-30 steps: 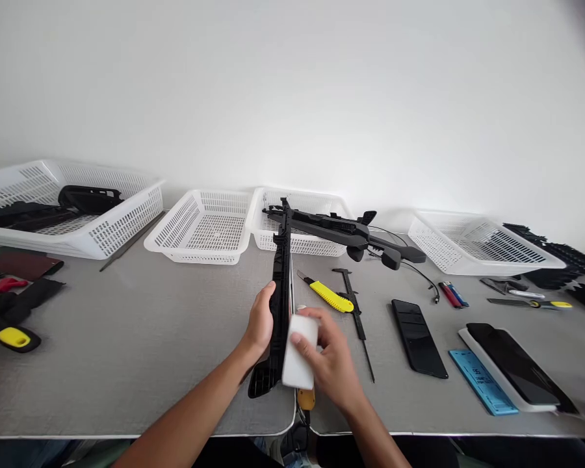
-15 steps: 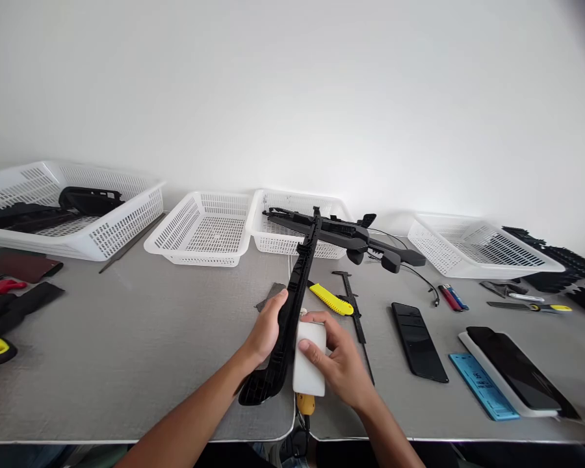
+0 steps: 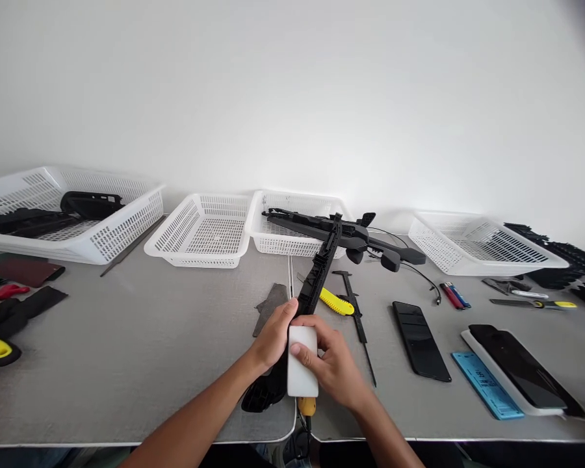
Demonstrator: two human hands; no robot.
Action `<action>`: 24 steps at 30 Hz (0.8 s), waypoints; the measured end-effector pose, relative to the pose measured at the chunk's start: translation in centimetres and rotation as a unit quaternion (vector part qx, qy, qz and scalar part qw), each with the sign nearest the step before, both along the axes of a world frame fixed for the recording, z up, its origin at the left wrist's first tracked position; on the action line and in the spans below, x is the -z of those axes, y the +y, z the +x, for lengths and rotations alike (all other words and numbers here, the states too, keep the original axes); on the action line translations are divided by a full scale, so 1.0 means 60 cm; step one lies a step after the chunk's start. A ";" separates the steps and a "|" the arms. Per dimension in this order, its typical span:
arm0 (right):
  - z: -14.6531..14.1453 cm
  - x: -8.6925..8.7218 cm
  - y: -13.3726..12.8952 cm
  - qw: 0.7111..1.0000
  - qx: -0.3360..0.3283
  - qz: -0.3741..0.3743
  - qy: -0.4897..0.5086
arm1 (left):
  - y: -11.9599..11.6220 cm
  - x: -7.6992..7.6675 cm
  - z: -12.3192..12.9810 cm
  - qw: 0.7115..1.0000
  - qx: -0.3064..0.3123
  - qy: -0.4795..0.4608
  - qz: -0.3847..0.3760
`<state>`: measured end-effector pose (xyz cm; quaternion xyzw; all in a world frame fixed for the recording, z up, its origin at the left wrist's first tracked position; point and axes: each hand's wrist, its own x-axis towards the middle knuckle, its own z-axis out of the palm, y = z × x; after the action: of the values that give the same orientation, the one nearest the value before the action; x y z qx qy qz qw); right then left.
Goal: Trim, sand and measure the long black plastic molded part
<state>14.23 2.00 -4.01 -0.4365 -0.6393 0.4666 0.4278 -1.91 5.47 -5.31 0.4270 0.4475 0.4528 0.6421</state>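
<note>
My left hand [image 3: 273,335] is closed round a long black plastic trim piece [image 3: 316,276], which slants from near my body up toward the baskets. My right hand [image 3: 334,357] grips a white rectangular block [image 3: 302,374] and holds it against the right side of the trim piece. Below the block a yellow tool handle [image 3: 307,407] with a dark cord pokes out at the table's front edge. Close to my hands lie a yellow utility knife [image 3: 336,303], partly behind the trim piece, a dark caliper [image 3: 355,312] and a scrap of grey sandpaper [image 3: 272,309].
White baskets [image 3: 197,257] line the wall; one bears black parts [image 3: 322,227] across its rim. To the right lie a black phone [image 3: 420,341], a blue plate [image 3: 487,385], lighters [image 3: 454,296] and a knife [image 3: 533,303]. A file [image 3: 131,246] and dark cloth [image 3: 24,305] lie left.
The trim piece has turned so its far end points further right. The white block and my right hand have shifted slightly left, and my left hand has moved a little right.
</note>
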 end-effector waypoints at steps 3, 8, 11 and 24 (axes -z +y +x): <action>0.008 0.001 0.004 0.999 0.046 0.002 0.015 | -0.001 -0.004 0.003 0.999 0.045 -0.020 -0.004; 0.011 -0.003 0.008 1.000 -0.015 0.013 -0.012 | -0.002 -0.009 0.004 1.000 0.022 -0.003 0.013; 0.010 -0.004 0.004 0.999 0.037 0.017 0.001 | -0.002 -0.007 0.004 0.998 0.060 -0.018 -0.004; 0.009 0.015 -0.016 0.999 -0.018 -0.048 -0.006 | 0.001 0.003 0.002 0.999 -0.038 0.012 -0.008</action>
<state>14.76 1.06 -4.90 -0.4479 -0.6262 0.5018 0.3944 -1.81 5.51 -5.51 0.4095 0.4748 0.4682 0.6226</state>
